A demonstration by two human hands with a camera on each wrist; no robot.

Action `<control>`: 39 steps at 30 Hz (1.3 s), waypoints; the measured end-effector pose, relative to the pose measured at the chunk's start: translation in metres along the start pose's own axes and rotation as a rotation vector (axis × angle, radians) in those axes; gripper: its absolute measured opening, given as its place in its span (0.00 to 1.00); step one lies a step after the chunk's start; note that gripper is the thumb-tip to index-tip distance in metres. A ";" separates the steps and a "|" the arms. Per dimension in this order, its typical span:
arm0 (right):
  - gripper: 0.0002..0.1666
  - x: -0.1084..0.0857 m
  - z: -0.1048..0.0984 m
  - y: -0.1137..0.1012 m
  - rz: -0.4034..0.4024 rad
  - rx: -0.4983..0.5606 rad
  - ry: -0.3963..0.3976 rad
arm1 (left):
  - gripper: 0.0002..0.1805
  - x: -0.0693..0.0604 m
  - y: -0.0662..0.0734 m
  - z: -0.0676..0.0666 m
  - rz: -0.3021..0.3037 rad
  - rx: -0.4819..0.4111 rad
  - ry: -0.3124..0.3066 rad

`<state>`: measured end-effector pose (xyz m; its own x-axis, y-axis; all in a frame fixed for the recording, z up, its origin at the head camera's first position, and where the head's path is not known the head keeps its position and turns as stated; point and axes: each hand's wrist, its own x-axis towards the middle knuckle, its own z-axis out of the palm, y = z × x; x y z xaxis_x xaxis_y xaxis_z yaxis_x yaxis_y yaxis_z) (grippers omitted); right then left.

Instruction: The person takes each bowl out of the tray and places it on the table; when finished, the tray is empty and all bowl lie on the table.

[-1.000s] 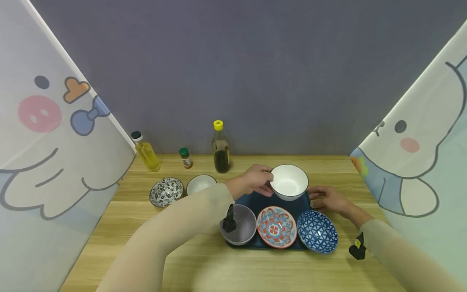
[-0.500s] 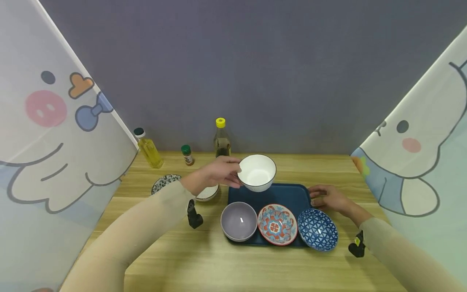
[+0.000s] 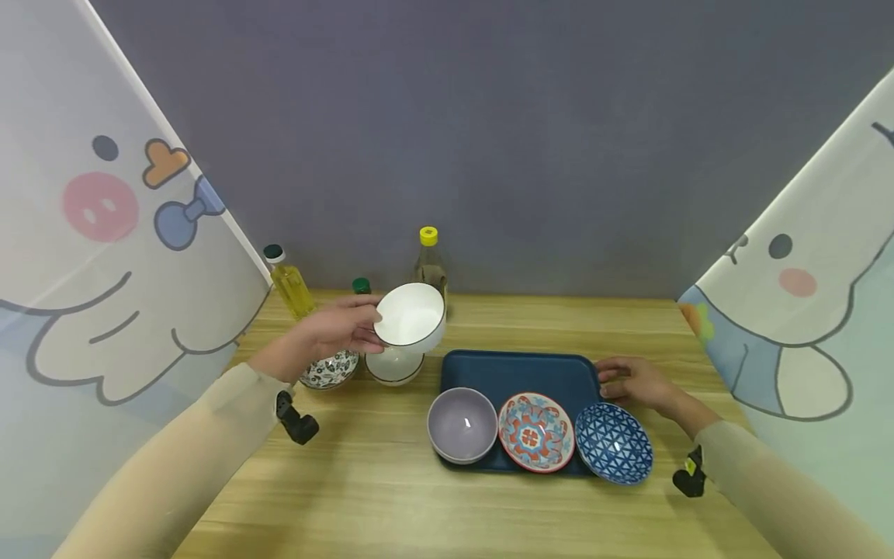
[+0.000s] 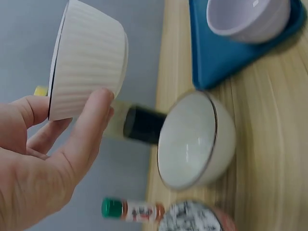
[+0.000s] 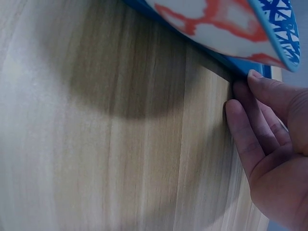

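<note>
A white bowl with a dark rim (image 3: pixel 412 312) hangs tilted in the air over the table's left part. My left hand (image 3: pixel 338 326) grips it by its left side; in the left wrist view its ribbed outer wall (image 4: pixel 86 57) faces me. Under it stands a smaller white bowl (image 3: pixel 394 366), beside a black-and-white floral bowl (image 3: pixel 331 371) partly hidden by my hand. My right hand (image 3: pixel 635 382) holds the right edge of the blue tray (image 3: pixel 517 369), its thumb (image 5: pixel 269 89) at the rim. A purple bowl (image 3: pixel 462 425), a red-patterned bowl (image 3: pixel 536 432) and a blue-patterned bowl (image 3: pixel 615 442) line the tray's front.
Along the back stand an oil bottle (image 3: pixel 292 289), a green-capped spice jar (image 3: pixel 361 286) and a yellow-capped dark bottle (image 3: pixel 430 268). A grey wall (image 3: pixel 531 155) closes the back of the wooden table (image 3: pixel 391 497). Printed cartoon panels flank both sides.
My left hand has carried the white bowl leftward from above the tray to above the smaller white bowl. My right hand has stayed at the tray's right edge.
</note>
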<state>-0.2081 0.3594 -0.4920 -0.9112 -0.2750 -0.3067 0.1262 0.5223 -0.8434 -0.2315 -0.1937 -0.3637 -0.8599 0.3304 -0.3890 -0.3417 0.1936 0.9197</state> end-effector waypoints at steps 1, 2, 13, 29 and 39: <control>0.36 0.000 0.000 0.000 -0.002 0.000 -0.002 | 0.34 -0.004 -0.002 -0.006 0.002 0.010 0.008; 0.37 -0.001 0.000 0.000 -0.004 0.001 -0.003 | 0.35 -0.008 -0.005 -0.012 0.002 0.014 0.014; 0.36 0.000 -0.002 0.001 -0.009 -0.009 -0.001 | 0.37 -0.048 -0.035 -0.073 -0.023 0.016 0.081; 0.35 0.001 -0.003 0.002 -0.004 -0.025 0.000 | 0.39 -0.095 -0.086 -0.152 -0.003 -0.015 0.222; 0.35 0.000 -0.004 0.001 0.003 -0.014 0.004 | 0.40 -0.103 -0.113 -0.165 -0.082 -0.159 0.294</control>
<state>-0.2094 0.3632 -0.4914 -0.9125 -0.2701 -0.3074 0.1234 0.5347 -0.8360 -0.1670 -0.4021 -0.4185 -0.8917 0.0352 -0.4512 -0.4492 0.0541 0.8918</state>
